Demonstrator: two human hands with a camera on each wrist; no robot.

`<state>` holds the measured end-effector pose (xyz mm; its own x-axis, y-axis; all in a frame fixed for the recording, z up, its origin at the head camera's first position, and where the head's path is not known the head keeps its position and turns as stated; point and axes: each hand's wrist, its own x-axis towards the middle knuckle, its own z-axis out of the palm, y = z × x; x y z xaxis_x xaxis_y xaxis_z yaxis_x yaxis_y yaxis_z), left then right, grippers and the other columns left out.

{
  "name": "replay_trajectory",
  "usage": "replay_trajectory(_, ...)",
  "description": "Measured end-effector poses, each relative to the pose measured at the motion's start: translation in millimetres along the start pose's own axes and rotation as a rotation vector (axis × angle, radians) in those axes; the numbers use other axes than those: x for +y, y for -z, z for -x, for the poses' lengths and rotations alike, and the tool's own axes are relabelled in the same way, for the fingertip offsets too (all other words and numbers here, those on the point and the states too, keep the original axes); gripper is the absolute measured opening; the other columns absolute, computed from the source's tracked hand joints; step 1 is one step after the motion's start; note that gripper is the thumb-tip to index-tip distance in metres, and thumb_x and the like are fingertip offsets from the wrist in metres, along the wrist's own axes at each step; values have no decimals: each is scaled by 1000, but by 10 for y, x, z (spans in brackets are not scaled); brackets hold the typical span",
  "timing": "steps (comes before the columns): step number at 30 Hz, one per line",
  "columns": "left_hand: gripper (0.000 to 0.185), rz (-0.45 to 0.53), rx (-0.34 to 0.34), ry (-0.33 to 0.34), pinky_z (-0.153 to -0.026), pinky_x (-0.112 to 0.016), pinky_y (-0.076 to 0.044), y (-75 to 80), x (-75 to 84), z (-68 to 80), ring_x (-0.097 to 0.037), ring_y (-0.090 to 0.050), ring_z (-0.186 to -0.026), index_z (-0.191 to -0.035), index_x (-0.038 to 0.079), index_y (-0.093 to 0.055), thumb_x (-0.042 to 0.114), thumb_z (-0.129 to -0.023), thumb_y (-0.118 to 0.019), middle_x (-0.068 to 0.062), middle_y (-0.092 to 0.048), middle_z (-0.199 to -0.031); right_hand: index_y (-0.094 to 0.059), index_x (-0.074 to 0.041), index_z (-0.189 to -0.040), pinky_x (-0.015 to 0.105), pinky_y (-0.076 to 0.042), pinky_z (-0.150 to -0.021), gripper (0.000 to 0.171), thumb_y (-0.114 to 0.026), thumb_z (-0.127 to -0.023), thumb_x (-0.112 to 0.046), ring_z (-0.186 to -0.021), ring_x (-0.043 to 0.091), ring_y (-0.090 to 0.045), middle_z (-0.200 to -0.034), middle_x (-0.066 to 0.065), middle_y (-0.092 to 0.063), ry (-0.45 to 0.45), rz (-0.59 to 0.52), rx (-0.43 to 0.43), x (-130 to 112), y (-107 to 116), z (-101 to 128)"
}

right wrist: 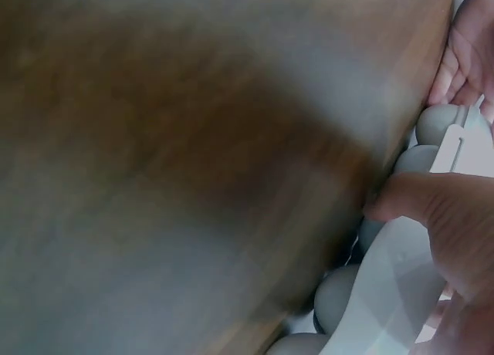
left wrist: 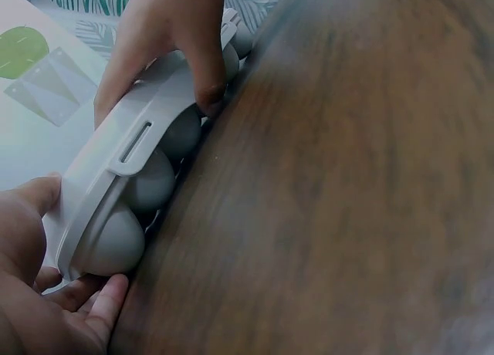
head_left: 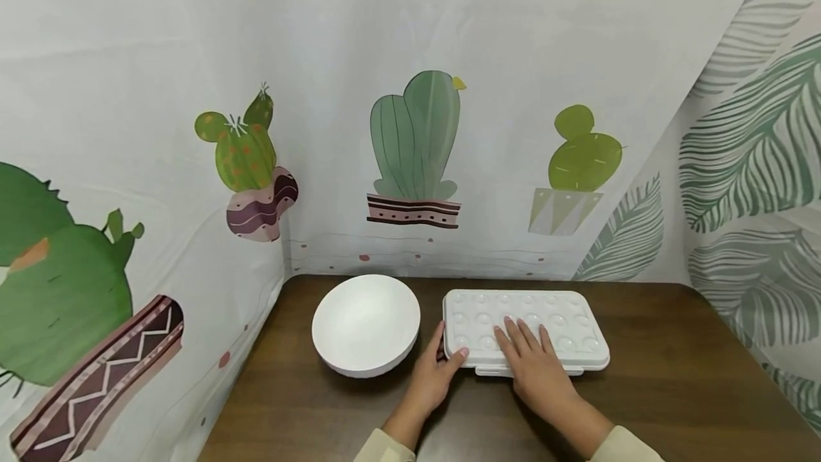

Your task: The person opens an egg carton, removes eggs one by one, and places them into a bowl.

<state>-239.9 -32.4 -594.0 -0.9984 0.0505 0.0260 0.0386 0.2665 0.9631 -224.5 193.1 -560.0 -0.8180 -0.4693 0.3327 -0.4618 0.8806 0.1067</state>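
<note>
Clock refs from the box centre, head view. Nearest: two cream sleeves (head_left: 625,448), 5 and 7 o'clock. Left hand (head_left: 428,382) at 8 o'clock: fingers bent under the box's end corner, thumb up on the lid edge, so it grips that corner. Right hand (head_left: 540,376) at 6 o'clock: fingers spread, nearly straight, resting on the lid; thumb down over the front edge, between two slotted tabs (left wrist: 126,167). No wrap-round grip there.

Box (head_left: 527,307): white, looks like an egg box, just right of mid-view on the table. Lid on, rows of round bumps on top. Left wrist view shows rounded cups (left wrist: 147,181) along its underside, right by the table top; can't tell if they touch it.

Bowl (head_left: 365,323): white, 9 o'clock, upright, near the left hand, apart from it. Table (head_left: 288,405): brown wood grain, under both.

Behind: white wall cloth (head_left: 513,20) with cactus prints (head_left: 415,141) at 9, 10, 11 and 1. Leaf-print cloth (head_left: 757,134) at 2.
</note>
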Motion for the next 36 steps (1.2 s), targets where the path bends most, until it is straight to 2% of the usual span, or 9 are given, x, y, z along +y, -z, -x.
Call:
replay_trajectory(7,82,22,-12,14,-100,-37,-54,-6,2,11,-22,-62,-121,-159,15,-31,45,-93,-70,-17,-64,-135,-45,-10,-151,67,-34,-113,87,-78,-70,-5,-140,41,-47,-156,20,-44,13,-9,-4,38,13,56)
replay_trajectory(13,82,13,-5,-7,-100,-41,-54,-4,0,1,-26,-62,-123,-159,13,-32,43,-93,-70,-20,-63,-136,-44,-13,-152,67,-36,-111,88,-78,-72,0,-139,40,-47,-155,20,-45,27,20,12,82,23,101)
replay_trajectory(16,81,13,-2,8,-99,-39,-54,-3,-1,0,-25,-62,-122,-159,15,-32,44,-93,-70,-18,-63,-135,-43,-13,-152,68,-36,-110,89,-78,-71,1,-140,40,-47,-154,20,-45,20,21,22,104,14,129)
replay_trajectory(20,82,13,-2,21,-98,-37,-54,5,-3,12,-24,-62,-122,-159,15,-32,44,-92,-71,-17,-63,-134,-43,-13,-152,70,-37,-107,89,-77,-71,2,-139,42,-46,-154,22,-45,1,18,53,143,-28,158)
replay_trajectory(28,81,14,-9,3,-98,-39,-54,28,20,19,-25,-62,-120,-159,14,-32,40,-93,-71,-18,-63,-134,-45,-13,-150,71,-41,-103,88,-71,-70,10,-135,45,-49,-151,24,-46,-5,7,142,238,-67,163)
replay_trajectory(36,82,8,-5,-3,-97,-39,-55,31,29,11,-25,-63,-120,-159,13,-32,40,-92,-72,-19,-64,-134,-43,-14,-151,62,-47,-102,87,-70,-73,14,-137,40,-50,-151,23,-48,19,29,120,294,-21,176)
